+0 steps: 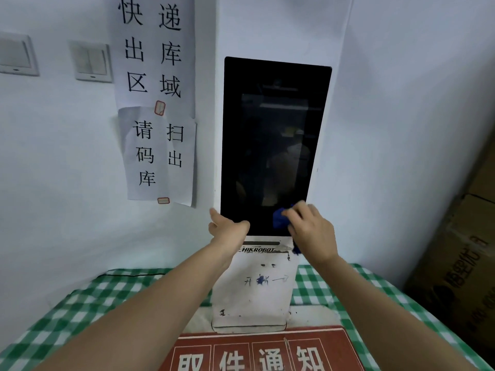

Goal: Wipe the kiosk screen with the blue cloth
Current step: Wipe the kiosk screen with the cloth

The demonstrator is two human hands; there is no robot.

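Observation:
The kiosk screen (270, 145) is a tall black panel on a white stand, dark and reflective. My right hand (312, 231) grips a crumpled blue cloth (280, 218) and presses it against the screen's lower right corner; a bit of cloth also shows below my palm. My left hand (227, 227) holds the screen's lower left edge, thumb across the front and fingers behind it.
The white stand (251, 293) rests on a table with a green checked cloth (88, 303). A red sign (265, 352) lies in front. Paper notices (158, 103) and wall switches (92, 61) are left of the kiosk. Cardboard boxes (460, 263) stand at right.

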